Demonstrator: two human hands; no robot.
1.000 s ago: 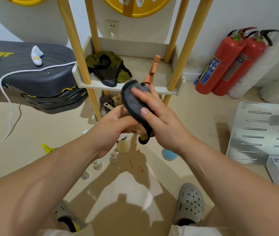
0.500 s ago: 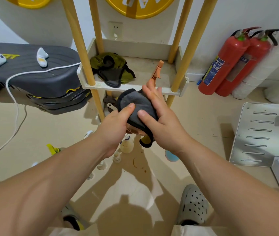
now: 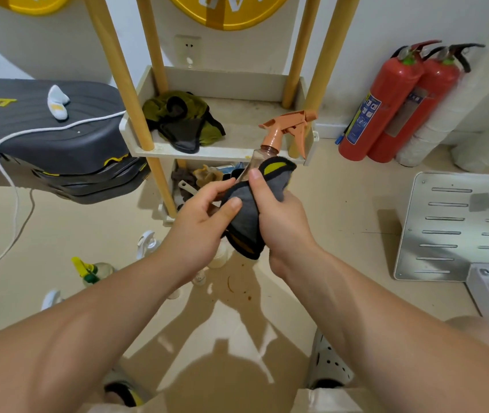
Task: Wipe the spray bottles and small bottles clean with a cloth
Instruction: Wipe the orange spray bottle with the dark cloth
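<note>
- The yellow sign [image 3: 225, 10] at the top edge carries white letters, cut off by the frame and not readable as a word.
- The black bench [image 3: 58, 135] on the left bears yellow lettering at its far end; only a fragment shows.
- Each of the two red fire extinguishers [image 3: 386, 108] against the wall has a label, a blue one with small pictograms on the nearer; the print is too small to read.
- No label can be seen on the spray bottle [image 3: 256, 158], which is clear with an orange trigger head. It is held in the air in front of the shelf [image 3: 225, 152], tilted, head up and to the right.
- A grey cloth [image 3: 247, 213] with a black border and a yellow patch wraps the bottle's body, leaving only neck and head bare.
- The right hand [image 3: 283, 225] is clenched round the cloth and the bottle inside it, thumb lying up along the cloth.
- The left hand [image 3: 204, 225] meets it, gripping the bottle's lower end with curled fingers, thumb tip pressed on the cloth.
- Both forearms reach forward, the hands touching.
- Other spray bottles and small bottles [image 3: 91, 272] stand on the floor below.
</note>
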